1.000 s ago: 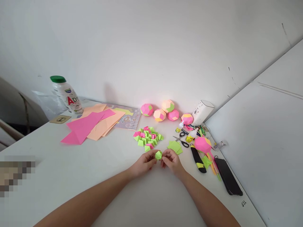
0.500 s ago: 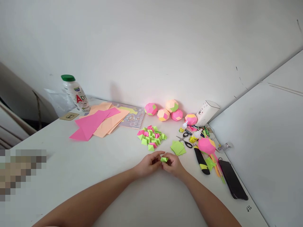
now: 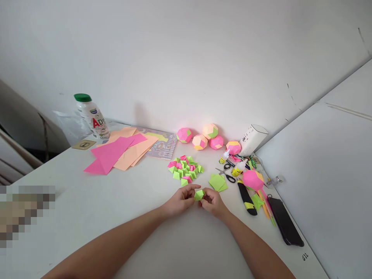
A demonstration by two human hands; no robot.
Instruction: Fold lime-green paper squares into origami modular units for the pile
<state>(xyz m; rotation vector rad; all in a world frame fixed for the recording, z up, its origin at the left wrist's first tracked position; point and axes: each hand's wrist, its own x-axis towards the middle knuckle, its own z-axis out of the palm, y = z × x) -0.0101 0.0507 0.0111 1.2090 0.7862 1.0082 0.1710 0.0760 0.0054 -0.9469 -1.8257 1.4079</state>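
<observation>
A small folded piece of green paper (image 3: 199, 195) is between my two hands over the near middle of the table. My left hand (image 3: 181, 200) pinches its left side, and my right hand (image 3: 213, 201) grips its right side with fingers curled. Parts of the fingertips are hidden behind the paper. Just beyond the hands lies a heap of folded green and pink paper pieces (image 3: 185, 169). Flat green paper squares (image 3: 217, 182) are stacked close past my right hand.
Scissors (image 3: 226, 173), glue bottles (image 3: 238, 168), a cutter (image 3: 247, 197) and a phone (image 3: 285, 221) lie to the right. Paper balls (image 3: 199, 142) rest by the wall. Pink sheets (image 3: 112, 155), a notebook (image 3: 162, 145) and a white bottle (image 3: 94, 118) are at the left.
The green paper piece has been turned between my fingers and now shows a broader face. Both hands stay in nearly the same place.
</observation>
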